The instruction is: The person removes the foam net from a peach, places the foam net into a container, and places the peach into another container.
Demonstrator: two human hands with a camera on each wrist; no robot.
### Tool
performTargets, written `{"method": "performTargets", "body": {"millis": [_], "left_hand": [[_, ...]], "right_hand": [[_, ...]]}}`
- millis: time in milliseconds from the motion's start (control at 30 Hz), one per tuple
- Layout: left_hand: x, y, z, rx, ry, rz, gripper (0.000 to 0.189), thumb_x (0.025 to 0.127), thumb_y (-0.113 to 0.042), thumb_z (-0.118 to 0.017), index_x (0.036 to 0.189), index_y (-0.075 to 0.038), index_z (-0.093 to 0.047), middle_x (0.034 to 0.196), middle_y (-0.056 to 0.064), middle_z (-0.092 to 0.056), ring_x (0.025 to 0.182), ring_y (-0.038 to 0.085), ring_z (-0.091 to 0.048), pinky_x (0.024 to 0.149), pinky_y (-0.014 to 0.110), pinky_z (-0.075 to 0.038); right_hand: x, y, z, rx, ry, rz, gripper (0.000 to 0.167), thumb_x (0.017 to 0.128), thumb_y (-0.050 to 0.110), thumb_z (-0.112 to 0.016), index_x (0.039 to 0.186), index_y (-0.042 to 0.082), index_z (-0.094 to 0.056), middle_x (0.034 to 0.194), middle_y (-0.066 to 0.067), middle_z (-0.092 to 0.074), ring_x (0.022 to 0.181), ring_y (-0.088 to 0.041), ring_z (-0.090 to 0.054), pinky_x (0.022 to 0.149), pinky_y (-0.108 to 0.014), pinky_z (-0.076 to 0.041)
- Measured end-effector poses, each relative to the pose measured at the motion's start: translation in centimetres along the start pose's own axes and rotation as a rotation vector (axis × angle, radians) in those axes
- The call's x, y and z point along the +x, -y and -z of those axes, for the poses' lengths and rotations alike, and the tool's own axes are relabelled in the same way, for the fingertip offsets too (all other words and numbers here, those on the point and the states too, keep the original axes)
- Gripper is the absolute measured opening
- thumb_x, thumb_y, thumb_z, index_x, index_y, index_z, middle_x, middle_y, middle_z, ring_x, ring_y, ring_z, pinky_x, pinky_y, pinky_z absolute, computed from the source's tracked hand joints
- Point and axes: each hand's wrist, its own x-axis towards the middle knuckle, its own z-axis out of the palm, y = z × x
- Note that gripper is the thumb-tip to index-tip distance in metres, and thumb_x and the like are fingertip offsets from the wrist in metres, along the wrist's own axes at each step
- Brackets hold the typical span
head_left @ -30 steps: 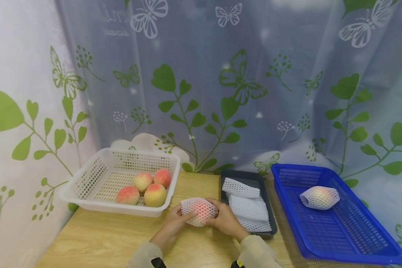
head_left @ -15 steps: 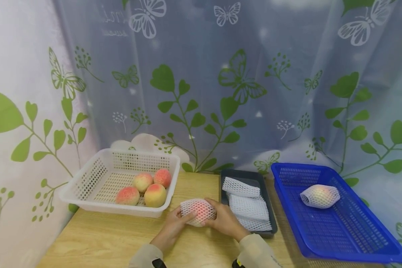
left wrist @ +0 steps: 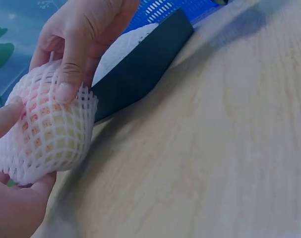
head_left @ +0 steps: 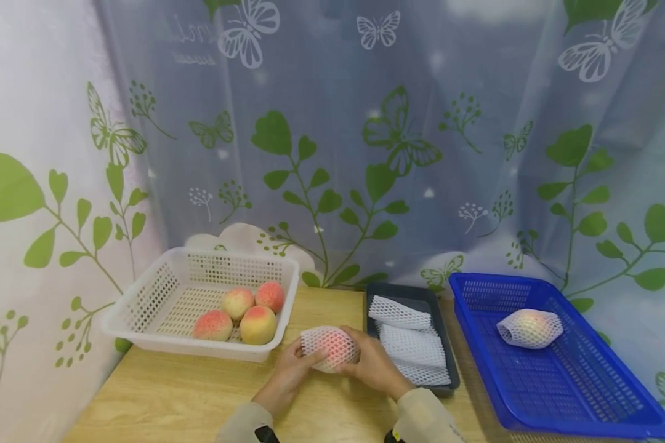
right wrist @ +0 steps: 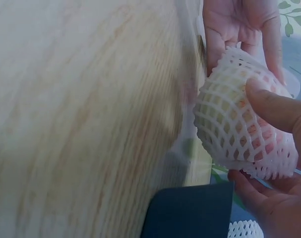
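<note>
A red and yellow peach (head_left: 335, 347) sits inside a white foam net sleeve (left wrist: 56, 131), held just above the table between both hands. My left hand (head_left: 289, 374) grips its left end, thumb across the near side and fingers beneath. From the right, my right hand (head_left: 374, 363) grips the other end, its thumb lying on the mesh in the right wrist view. The net covers the fruit from end to end, and red skin shows through the holes. Parts of the fingers behind the peach are hidden in the head view.
A white basket (head_left: 185, 347) with several bare peaches (head_left: 257, 325) stands at the left. Right of the hands lies a dark tray (head_left: 449, 375) with flat foam net sleeves (head_left: 412, 344). A blue basket (head_left: 565, 369) at the far right holds one netted peach (head_left: 531, 328).
Both hands stay around the netted peach in nearly the same place, with only slight finger shifts on the net. The baskets and tray have not moved.
</note>
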Motion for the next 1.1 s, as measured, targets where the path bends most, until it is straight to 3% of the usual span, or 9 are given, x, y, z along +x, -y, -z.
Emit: {"method": "performTargets", "body": {"millis": [267, 400, 500, 700, 833, 933, 1100], "left_hand": [[0.7, -1.0, -0.5, 0.042, -0.005, -0.008, 0.064, 0.085, -0.019, -0.074, 0.136, 0.006, -0.046, 0.128, 0.018, -0.059, 0.109, 0.016, -0.058, 0.097, 0.033, -0.047], [0.9, -0.6, -0.4, 0.047, 0.007, 0.008, 0.063, 0.086, -0.018, -0.073, 0.135, 0.009, -0.045, 0.126, 0.019, -0.059, 0.107, 0.016, -0.059, 0.095, 0.033, -0.048], [1.1, -0.2, -0.3, 0.040, -0.003, 0.018, 0.066, 0.087, -0.018, -0.072, 0.137, 0.011, -0.040, 0.131, 0.025, -0.055, 0.113, 0.023, -0.057, 0.098, 0.036, -0.047], [1.6, 0.1, 0.1, 0.046, -0.092, -0.009, 0.080, 0.089, -0.015, -0.069, 0.145, 0.014, -0.020, 0.146, 0.035, -0.030, 0.136, 0.043, -0.032, 0.110, 0.050, -0.032], [1.5, 0.0, 0.2, 0.026, -0.136, -0.041, 0.074, 0.090, -0.007, -0.064, 0.146, 0.013, -0.020, 0.147, 0.037, -0.023, 0.138, 0.048, -0.023, 0.113, 0.053, -0.025], [0.9, -0.3, 0.2, 0.071, -0.184, -0.080, 0.068, 0.090, -0.005, -0.063, 0.145, 0.010, -0.026, 0.150, 0.036, -0.019, 0.139, 0.049, -0.017, 0.114, 0.054, -0.021], [0.1, -0.4, 0.0, 0.259, -0.225, -0.215, 0.062, 0.088, -0.005, -0.066, 0.142, 0.007, -0.038, 0.153, 0.027, -0.024, 0.141, 0.044, -0.019, 0.114, 0.053, -0.022]], "right_hand": [[0.4, -0.3, 0.1, -0.028, -0.028, -0.023, 0.078, 0.072, 0.014, -0.084, 0.138, 0.000, -0.046, 0.131, -0.021, -0.055, 0.118, -0.036, -0.054, 0.099, -0.051, -0.045], [0.3, -0.6, 0.0, -0.042, -0.008, -0.041, 0.077, 0.074, 0.014, -0.083, 0.139, -0.002, -0.045, 0.134, -0.023, -0.053, 0.121, -0.039, -0.052, 0.100, -0.052, -0.043], [0.3, -0.6, -0.1, -0.042, -0.011, -0.036, 0.075, 0.075, 0.013, -0.082, 0.138, -0.004, -0.045, 0.134, -0.025, -0.052, 0.122, -0.041, -0.051, 0.101, -0.053, -0.042], [0.6, -0.6, -0.1, -0.034, -0.017, -0.033, 0.073, 0.079, 0.017, -0.080, 0.139, -0.003, -0.044, 0.135, -0.025, -0.051, 0.123, -0.040, -0.050, 0.101, -0.052, -0.043], [0.8, -0.7, -0.3, -0.021, -0.028, -0.003, 0.071, 0.080, 0.018, -0.079, 0.138, -0.006, -0.045, 0.135, -0.025, -0.052, 0.122, -0.041, -0.051, 0.100, -0.053, -0.043], [0.8, -0.7, -0.5, -0.037, -0.053, 0.050, 0.069, 0.082, 0.020, -0.077, 0.136, -0.008, -0.046, 0.132, -0.027, -0.053, 0.118, -0.042, -0.053, 0.096, -0.053, -0.046], [0.9, -0.5, -0.6, -0.035, -0.058, 0.044, 0.066, 0.083, 0.020, -0.076, 0.136, -0.007, -0.047, 0.132, -0.027, -0.053, 0.116, -0.042, -0.054, 0.092, -0.052, -0.049]]}}
